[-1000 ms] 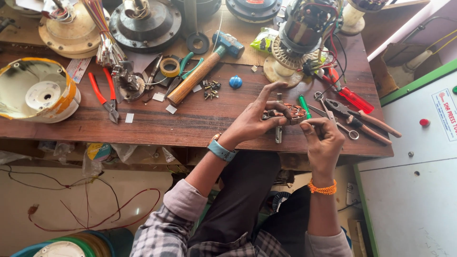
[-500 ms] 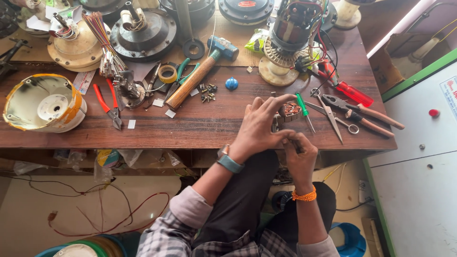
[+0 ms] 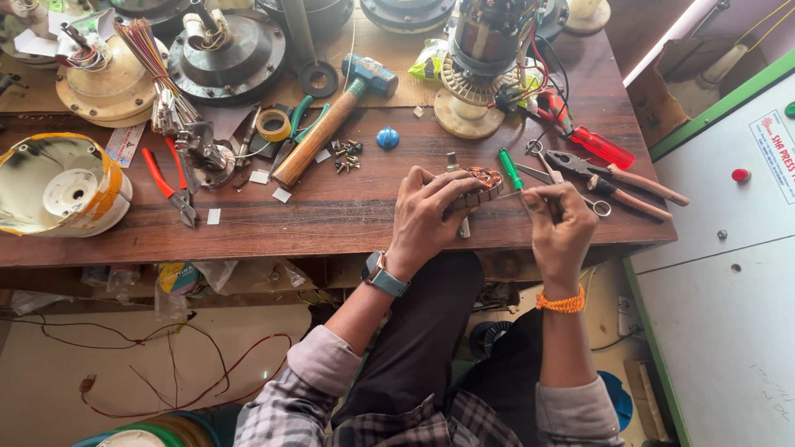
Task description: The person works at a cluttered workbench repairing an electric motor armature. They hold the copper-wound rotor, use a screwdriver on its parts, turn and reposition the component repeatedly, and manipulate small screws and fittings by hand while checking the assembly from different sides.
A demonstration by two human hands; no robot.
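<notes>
Now both hands sit higher on the bench than before; the left hand [image 3: 426,217] grips the small copper coil [image 3: 480,184] at frame centre; the right hand [image 3: 556,222] pinches a thin wire [image 3: 515,192] beside it, near the green screwdriver [image 3: 510,169].

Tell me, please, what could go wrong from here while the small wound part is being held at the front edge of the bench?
The left hand grips the copper-wound coil part close to the bench's front edge, so a slip could send it to the floor. The right hand pinches something thin beside it; a hard tug might damage the fine windings. The loose screws and green screwdriver lie nearby and could be knocked off.
</notes>
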